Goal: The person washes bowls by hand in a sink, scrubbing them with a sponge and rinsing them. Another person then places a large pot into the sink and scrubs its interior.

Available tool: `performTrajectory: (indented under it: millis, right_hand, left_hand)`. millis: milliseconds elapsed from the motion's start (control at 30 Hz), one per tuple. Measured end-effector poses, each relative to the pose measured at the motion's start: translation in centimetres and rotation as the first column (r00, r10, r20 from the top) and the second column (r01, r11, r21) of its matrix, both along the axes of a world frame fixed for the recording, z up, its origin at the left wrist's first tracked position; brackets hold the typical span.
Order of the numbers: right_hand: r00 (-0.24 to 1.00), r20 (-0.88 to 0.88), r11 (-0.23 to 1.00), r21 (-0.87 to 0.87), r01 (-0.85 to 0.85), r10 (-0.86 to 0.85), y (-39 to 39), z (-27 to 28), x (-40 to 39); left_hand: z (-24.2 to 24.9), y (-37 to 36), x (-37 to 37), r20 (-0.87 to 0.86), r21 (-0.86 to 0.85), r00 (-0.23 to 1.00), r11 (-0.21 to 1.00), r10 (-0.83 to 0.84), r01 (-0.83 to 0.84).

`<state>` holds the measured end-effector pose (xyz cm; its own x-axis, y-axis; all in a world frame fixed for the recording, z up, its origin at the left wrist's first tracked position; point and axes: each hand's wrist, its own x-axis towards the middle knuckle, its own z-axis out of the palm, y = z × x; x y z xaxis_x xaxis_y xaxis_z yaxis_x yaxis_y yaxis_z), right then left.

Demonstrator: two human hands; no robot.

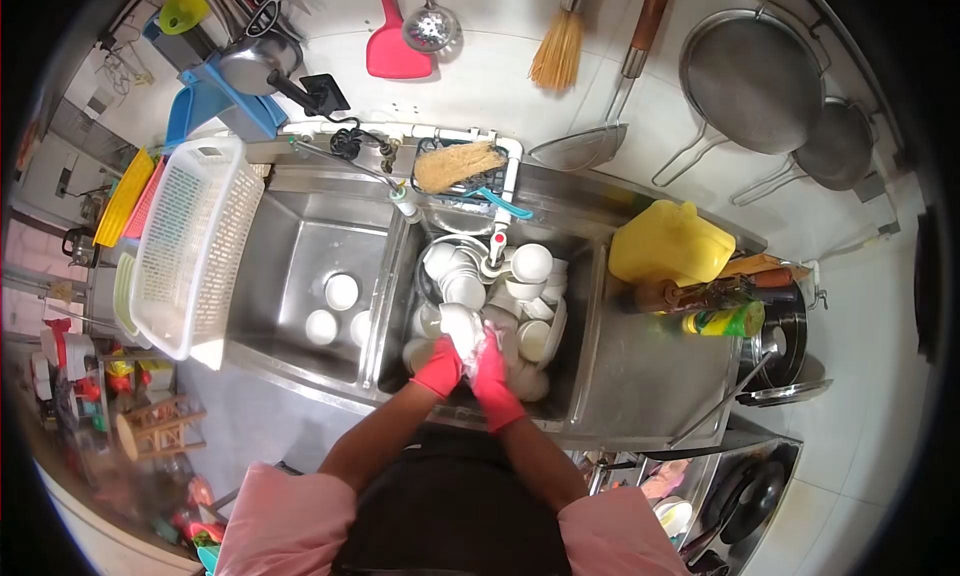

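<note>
Both hands wear pink-red gloves and meet over the right sink basin [400, 276], which holds many white bowls and cups. My left hand [438, 369] is closed on the lower left side of a white bowl [460, 326]. At the bowl's right side, my right hand [486, 368] presses against something white and foamy, too small to make out. Stacked white bowls [533, 264] lie around and beyond the hands, under the faucet [498, 244].
In the left basin [290, 276] sit a few small white bowls [341, 292]. A white plastic basket [190, 246] stands at the far left. On the right drainboard [650, 386] are a yellow jug [672, 244] and a green-yellow bottle [725, 320]. Strainers [752, 81] hang on the wall.
</note>
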<state>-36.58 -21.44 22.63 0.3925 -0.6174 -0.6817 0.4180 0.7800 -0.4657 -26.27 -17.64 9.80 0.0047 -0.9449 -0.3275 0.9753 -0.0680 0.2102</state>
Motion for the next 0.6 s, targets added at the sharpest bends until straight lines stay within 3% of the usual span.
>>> performTrajectory:
  millis: [33, 67, 100, 133, 167, 200, 300, 333, 433, 467, 567, 600]
  right_hand:
    - [0.998, 0.012, 0.986, 0.157, 0.063, -0.066, 0.5, 0.9, 0.2]
    - [0.987, -0.005, 0.976, 0.143, 0.162, -0.163, 0.8, 3.5, 1.2]
    - [0.979, 0.013, 0.961, 0.191, 0.198, -0.204, 1.2, 3.8, 1.4]
    - [0.969, 0.030, 0.943, 0.240, 0.230, -0.244, 1.7, 3.8, 1.6]
    - [0.958, 0.048, 0.923, 0.285, 0.257, -0.282, 1.8, 3.8, 1.6]
    - [0.979, -0.022, 0.964, 0.172, 0.202, -0.201, 1.7, 3.9, 1.4]
    - [0.963, -0.268, 0.990, -0.137, -0.041, 0.003, 1.5, 5.6, -0.1]
    - [0.966, -0.257, 0.978, -0.207, -0.041, -0.014, 0.7, 7.6, 0.1]
    - [0.970, -0.242, 0.966, -0.256, -0.035, -0.029, -1.2, 6.8, 0.2]
    - [0.974, -0.223, 0.965, -0.248, -0.081, 0.025, -1.4, 5.2, -0.3]
    - [0.889, -0.397, 0.932, -0.176, -0.319, 0.229, -0.6, 7.6, -1.3]
    - [0.902, -0.392, 0.900, -0.302, -0.313, 0.182, 0.4, 6.7, -1.7]
  left_hand:
    - [-0.7, 0.2, -0.3, 0.216, 0.286, 0.963, 0.933, 0.160, -0.219]
    - [1.0, 0.3, -0.9, 0.310, 0.190, 0.887, 0.892, 0.341, -0.410]
    - [2.6, 0.3, -1.0, 0.615, 0.233, 0.741, 0.836, 0.269, -0.497]
    - [4.5, 0.0, -0.7, 0.846, 0.233, 0.516, 0.774, 0.138, -0.589]
    - [6.8, -0.5, -0.3, 0.970, 0.190, 0.239, 0.712, -0.032, -0.676]
    - [10.2, -0.6, 0.2, 0.910, 0.318, 0.410, 0.730, -0.056, -0.605]
    - [13.7, -1.1, 0.9, 0.970, 0.121, 0.239, 0.764, 0.045, -0.634]
    - [12.8, -0.7, 1.8, 0.965, 0.172, 0.262, 0.812, -0.024, -0.557]
    - [12.1, 0.3, 1.2, 0.839, 0.509, 0.438, 0.750, -0.323, -0.422]
    - [12.0, 0.9, 1.1, 0.783, 0.534, 0.554, 0.763, -0.283, -0.365]
    - [11.4, 1.0, 2.0, 0.499, 0.595, 0.857, 0.769, -0.128, -0.232]
    - [12.1, 0.8, 2.2, 0.355, 0.636, 0.934, 0.745, -0.051, -0.201]
